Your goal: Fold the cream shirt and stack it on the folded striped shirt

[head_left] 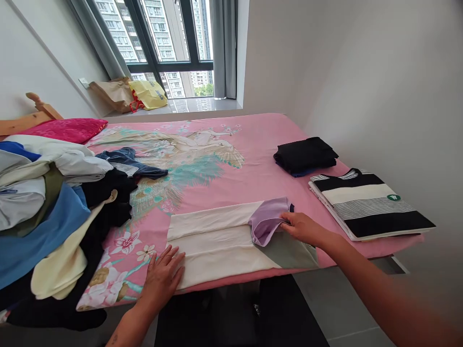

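Striped shirt (pixel 367 206) bears a W-like badge (pixel 394 197).

We record a home bedroom: one bed (pixel 265 126), pink bird-print sheet (pixel 217 192); crimson pillow (pixel 67 129), far-left corner; wooden headboard (pixel 48 111), left edge; window (pixel 158 53) with grey curtains (pixel 223 53), beyond far edge.

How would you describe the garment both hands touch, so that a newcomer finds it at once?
Go to the near edge of the pink bedsheet, between the clothes pile and the striped shirt. There lies the garment, with the left hand resting on its cream end and the right hand pinching its lilac part. Its cream, lilac and grey-green blocks set it apart from both neighbours.
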Motion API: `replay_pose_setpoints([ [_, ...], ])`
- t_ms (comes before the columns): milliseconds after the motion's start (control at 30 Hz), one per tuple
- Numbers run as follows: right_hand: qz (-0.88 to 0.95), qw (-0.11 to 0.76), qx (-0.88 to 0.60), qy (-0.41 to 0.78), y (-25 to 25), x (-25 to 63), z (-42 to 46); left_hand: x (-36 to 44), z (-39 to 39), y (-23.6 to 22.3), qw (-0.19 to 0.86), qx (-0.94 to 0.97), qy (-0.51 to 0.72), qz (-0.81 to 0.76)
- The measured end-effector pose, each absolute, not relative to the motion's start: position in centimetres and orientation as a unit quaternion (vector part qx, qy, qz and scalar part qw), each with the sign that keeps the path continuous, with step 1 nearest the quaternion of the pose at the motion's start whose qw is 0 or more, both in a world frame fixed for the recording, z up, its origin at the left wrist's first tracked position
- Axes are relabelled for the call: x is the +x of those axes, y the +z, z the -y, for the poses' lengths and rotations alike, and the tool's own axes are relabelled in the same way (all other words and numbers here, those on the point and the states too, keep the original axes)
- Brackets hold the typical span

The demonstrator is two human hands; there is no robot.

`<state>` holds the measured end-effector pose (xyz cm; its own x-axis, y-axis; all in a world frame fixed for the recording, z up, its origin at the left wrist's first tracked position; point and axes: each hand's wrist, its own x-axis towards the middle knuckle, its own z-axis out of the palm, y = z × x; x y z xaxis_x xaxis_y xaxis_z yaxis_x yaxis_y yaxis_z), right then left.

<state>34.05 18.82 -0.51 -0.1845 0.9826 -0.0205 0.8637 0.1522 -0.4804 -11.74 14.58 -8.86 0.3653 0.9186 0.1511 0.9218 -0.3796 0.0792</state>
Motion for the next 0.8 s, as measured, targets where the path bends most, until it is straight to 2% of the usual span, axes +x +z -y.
replay_pose_setpoints([
  [100,0.746,0.142,-0.604,0.241,1.5,33.2,-24.2,-11.8,-15.0,-9.3,0.0,-0.824,-0.081,0.561],
  [233,0.671,0.319,-0.66,0.107,3.1,32.5,-31.4,-12.1,-15.5,-9.7,-0.006,-0.821,-0.078,0.565],
  [300,0.638,0.37,-0.672,0.07,2.7,32.8,-32.8,-12.3,-15.7,-9.8,-0.008,-0.823,-0.071,0.564],
  [367,0.648,0.336,-0.677,0.096,1.4,33.5,-32.3,-12.5,-15.8,-9.8,-0.009,-0.826,-0.066,0.56],
  [467,0.68,0.217,-0.682,0.159,-1.9,35.2,-29.1,-12.6,-16.2,-9.2,-0.013,-0.831,-0.061,0.552],
  [533,0.681,0.173,-0.688,0.182,-4.0,36.4,-26.8,-12.5,-16.6,-8.5,-0.021,-0.832,-0.052,0.552],
  [800,0.663,0.137,-0.708,0.2,-7.8,37.1,-25.6,-11.8,-18.1,-5.7,-0.096,-0.805,0.008,0.586],
])
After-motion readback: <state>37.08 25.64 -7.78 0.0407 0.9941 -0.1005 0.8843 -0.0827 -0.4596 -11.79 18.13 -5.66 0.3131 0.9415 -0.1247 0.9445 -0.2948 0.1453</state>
